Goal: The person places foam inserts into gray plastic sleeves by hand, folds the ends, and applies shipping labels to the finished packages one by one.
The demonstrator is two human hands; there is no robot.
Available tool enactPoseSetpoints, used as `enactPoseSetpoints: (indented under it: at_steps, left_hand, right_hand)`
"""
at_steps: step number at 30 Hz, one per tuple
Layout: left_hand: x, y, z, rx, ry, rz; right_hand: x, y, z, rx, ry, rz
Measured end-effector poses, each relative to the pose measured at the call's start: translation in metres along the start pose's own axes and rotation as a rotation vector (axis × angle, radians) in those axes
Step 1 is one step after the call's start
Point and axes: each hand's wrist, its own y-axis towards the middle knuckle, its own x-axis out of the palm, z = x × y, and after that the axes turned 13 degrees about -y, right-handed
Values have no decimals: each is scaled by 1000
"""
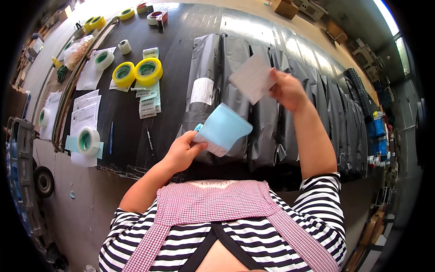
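Packages (260, 124) crowd beneath the right hand (290, 92), tape rolls (149, 80) leftward.

Blue sheet (228, 127) in left fingers (198, 148), white label (250, 79) in right fingers (279, 80), over grey packages (262, 132)

A v bright strip (386, 17) glowed top R, w/ strong glare on far side of desk (190, 27); R wall (403, 118) was dim. Slip (251, 79) in R hand (286, 90) was motion-blurred. Fisheye bent straight edges nr the black rim.
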Motion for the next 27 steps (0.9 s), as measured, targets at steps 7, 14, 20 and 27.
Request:
enactPoseSetpoints:
  at_steps: [7,14,20,27]
  left_hand:
    - [52,54,-2,526,430,-561]
    - [76,70,-26,338,622,-571]
    - [73,68,-25,262,588,-579]
    - [77,71,-28,280,591,-600]
  right_hand:
    - [24,33,76,-696,-87,240]
    - [41,30,101,-991,-846,384]
    - [50,37,116,-987,-904,274]
    - [34,35,139,-793,-970,135]
